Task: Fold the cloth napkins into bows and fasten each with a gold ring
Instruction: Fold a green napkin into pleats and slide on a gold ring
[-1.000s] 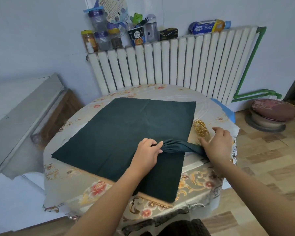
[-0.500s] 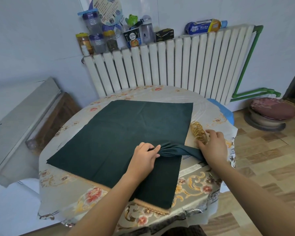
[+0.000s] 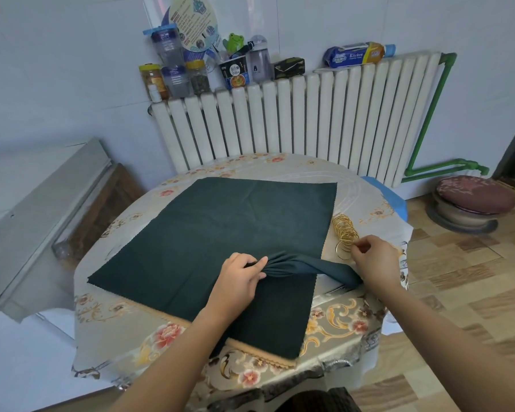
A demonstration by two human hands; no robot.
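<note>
One napkin (image 3: 220, 233), dark green, is lying spread across the middle of the frame on the table (image 3: 125, 322). Its right corner is gathered into a twisted tail, seemingly so a ring can slide on. At lower centre, the left hand (image 3: 241, 278) is pinching the gathers, likely keeping the pleats from springing open. Right of centre, the right hand (image 3: 375, 260) is reaching into the rings (image 3: 344, 233) piled just beside the napkin's edge, fingertips curled at one; whether it is gripped cannot be told.

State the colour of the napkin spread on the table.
Dark green, plain, no pattern: the napkin shows best in the head view, the only one.
</note>
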